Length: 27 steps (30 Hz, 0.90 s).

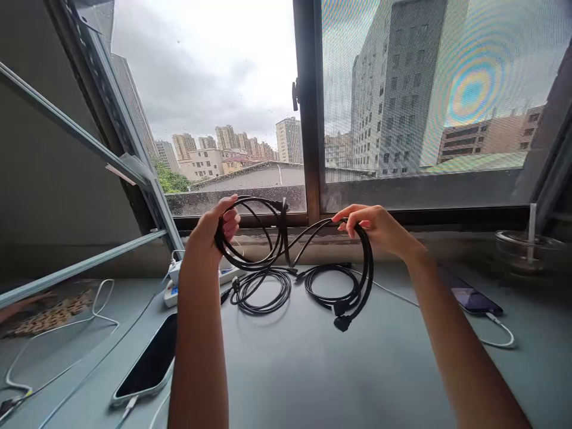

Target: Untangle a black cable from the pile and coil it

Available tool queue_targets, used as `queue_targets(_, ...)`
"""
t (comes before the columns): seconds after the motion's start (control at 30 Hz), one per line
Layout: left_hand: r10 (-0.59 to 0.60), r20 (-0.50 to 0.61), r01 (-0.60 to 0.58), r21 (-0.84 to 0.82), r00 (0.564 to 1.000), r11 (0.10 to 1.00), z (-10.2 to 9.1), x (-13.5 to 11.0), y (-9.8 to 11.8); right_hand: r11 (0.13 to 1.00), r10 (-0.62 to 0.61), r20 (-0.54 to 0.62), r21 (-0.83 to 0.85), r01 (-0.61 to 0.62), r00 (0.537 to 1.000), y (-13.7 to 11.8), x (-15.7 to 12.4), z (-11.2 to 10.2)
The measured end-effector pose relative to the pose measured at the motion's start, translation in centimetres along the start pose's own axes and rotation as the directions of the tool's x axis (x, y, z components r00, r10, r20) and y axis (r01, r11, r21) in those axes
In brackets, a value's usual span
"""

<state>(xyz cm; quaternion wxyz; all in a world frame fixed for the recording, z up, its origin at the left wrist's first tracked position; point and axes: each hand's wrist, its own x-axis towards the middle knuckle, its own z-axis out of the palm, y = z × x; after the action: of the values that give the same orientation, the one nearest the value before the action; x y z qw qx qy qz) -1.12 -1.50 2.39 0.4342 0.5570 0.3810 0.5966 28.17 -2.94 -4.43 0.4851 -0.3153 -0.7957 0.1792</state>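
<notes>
My left hand (217,223) is closed round a looped bundle of black cable (254,266), raised above the desk. To the right, my right hand (369,220) pinches more black cable (367,262), which hangs down and ends in dark plugs (342,322). Strands of cable stretch between the two hands. Below them on the grey desk lie two coils, a left cable coil (263,308) with a plug at its side and a right cable coil (328,296). The hanging cable partly covers the right coil.
A phone (149,360) on a charging lead lies at the left, another phone (476,301) at the right. Behind my left arm sits a white power strip (171,294). A plastic cup with a straw (529,247) stands far right. Metal shelf bars (80,262) cross the left side.
</notes>
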Motion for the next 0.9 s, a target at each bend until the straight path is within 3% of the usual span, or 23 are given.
queue_targets(0.13,0.005,-0.011,-0.006,-0.072,1.000,0.997,-0.5,0.0,-0.2,0.999,-0.026,-0.145,-0.029,0.022,0.989,0.0,0.1,-0.1)
queue_targets(0.2,0.027,0.037,-0.025,-0.055,0.999,0.998,-0.4,-0.3,-0.2,0.999,-0.026,-0.192,-0.044,0.018,0.981,0.1,0.2,0.0)
queue_targets(0.3,0.037,0.146,-0.032,-0.041,0.989,0.999,0.3,-1.1,0.0,1.000,-0.029,-0.146,-0.010,0.028,0.989,0.1,0.4,0.6)
queue_targets(0.47,0.124,0.190,-0.122,-0.021,0.974,0.992,2.3,-2.2,0.2,0.986,0.029,-0.015,0.163,-0.026,0.999,-0.9,0.8,2.4)
queue_targets(0.63,0.140,0.257,-0.124,-0.077,0.956,0.989,3.0,-2.5,0.0,0.999,0.013,0.004,0.048,-0.013,1.000,-1.8,0.6,2.9)
queue_targets(0.8,0.172,0.218,-0.132,-0.185,0.961,0.974,2.6,-2.5,0.3,0.998,0.050,0.083,0.028,-0.052,0.995,-1.9,0.7,3.0)
queue_targets(0.9,0.186,0.145,-0.153,-0.216,0.972,0.964,2.2,-2.3,0.5,0.990,0.102,0.027,0.099,-0.104,0.994,-1.2,1.1,2.8)
